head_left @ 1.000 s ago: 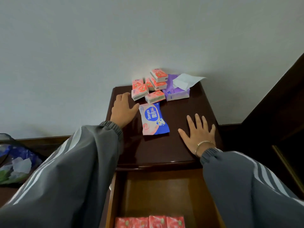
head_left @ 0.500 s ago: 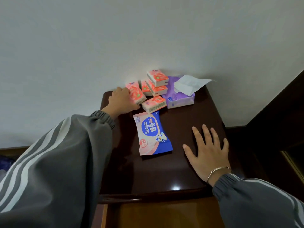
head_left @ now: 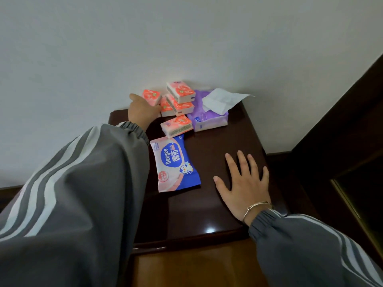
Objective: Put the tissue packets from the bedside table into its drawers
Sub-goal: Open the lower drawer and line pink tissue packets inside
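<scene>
Forward goes the left hand (head_left: 143, 111), gripping an orange packet (head_left: 151, 97) just left of the purple pack (head_left: 209, 119), fingers mostly hidden. Right hand (head_left: 244, 183) rests flat, spread, nearer than the purple pack. Several packets and the blue pack (head_left: 176, 162) remain on the bedside table (head_left: 217, 146); the drawer (head_left: 186, 270) is cut off.

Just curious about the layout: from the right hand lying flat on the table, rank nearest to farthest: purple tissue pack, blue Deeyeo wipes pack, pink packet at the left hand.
From the right hand:
1. Deeyeo wipes pack, just to its left.
2. purple tissue pack, farther back, slightly left.
3. pink tissue packet, back left, gripped by the left hand.
</scene>
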